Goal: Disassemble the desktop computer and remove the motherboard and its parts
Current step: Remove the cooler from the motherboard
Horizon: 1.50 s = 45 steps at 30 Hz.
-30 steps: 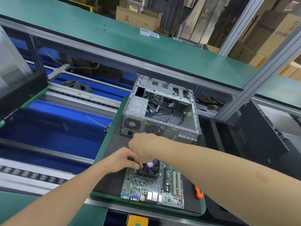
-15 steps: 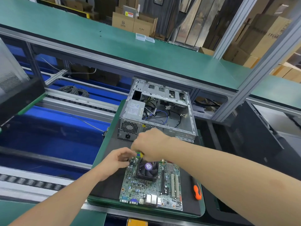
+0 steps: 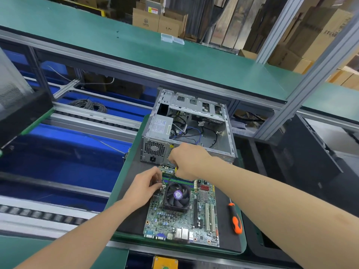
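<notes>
– Green and studded with small parts: the flat rectangular motherboard [image 3: 202, 226]. Where does it lie?
– On the black rubbery mat [image 3: 136, 166] with a green rim. It is out of the open grey sheet-metal computer case [image 3: 223, 140] and lies just in front of it.
– What crowds it?
– A black ribbed cooler fan [image 3: 176, 197] with a round purple sticker sits on the board. An orange-and-black screwdriver [image 3: 235, 218] lies on the mat to the right, near but not touching. Loose blue and black cables [image 3: 194, 131] lie inside the case, beside the boxy silver power supply [image 3: 160, 127].
– And the hands?
– The right hand [image 3: 189, 162] reaches over the board's far edge. Its fingers pinch a narrow green memory module [image 3: 165, 168] above the long slots [image 3: 180, 181], and the hand hides most of it. The left hand [image 3: 144, 186] is at the board's far left corner with its fingers bent down to the slot ends. Whether they grip anything I cannot tell.
– The room?
– Beyond is a smooth green bench top [image 3: 136, 45] on aluminium posts [image 3: 275, 30]. To the left are blue conveyor panels [image 3: 58, 152] and steel rollers [image 3: 38, 214]. Brown cardboard boxes [image 3: 159, 22] are stacked behind.
</notes>
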Available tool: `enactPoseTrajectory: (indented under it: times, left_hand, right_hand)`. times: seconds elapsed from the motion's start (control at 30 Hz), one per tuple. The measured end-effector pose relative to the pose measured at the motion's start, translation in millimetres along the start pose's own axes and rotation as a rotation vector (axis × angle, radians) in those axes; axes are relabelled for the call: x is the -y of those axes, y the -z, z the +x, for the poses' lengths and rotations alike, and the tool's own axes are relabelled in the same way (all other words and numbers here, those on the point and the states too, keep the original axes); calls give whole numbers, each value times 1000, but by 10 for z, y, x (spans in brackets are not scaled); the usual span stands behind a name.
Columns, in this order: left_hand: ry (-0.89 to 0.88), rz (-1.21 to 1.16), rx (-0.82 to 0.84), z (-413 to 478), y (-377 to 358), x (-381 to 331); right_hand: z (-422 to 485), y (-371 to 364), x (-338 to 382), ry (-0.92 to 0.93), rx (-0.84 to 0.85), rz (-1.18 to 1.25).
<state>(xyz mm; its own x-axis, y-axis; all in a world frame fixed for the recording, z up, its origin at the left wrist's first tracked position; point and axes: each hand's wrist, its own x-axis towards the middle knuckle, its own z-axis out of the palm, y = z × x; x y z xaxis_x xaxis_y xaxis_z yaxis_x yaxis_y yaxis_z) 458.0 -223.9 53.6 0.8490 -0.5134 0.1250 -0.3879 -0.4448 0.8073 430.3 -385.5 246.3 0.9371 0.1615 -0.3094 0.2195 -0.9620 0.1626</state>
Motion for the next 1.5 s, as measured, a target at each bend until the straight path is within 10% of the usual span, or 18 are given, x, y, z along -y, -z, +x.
enactPoseTrajectory:
  times: [1.0, 1.3, 1.5]
  left_hand:
    - [67, -230, 48, -82, 43, 20]
    - [39, -155, 83, 89, 15, -84]
    - [49, -279, 106, 119, -24, -21]
  right_hand:
    - [222, -101, 175, 40, 26, 110]
    - [373, 129, 275, -139, 258, 214]
    - [584, 27, 262, -314, 721, 282]
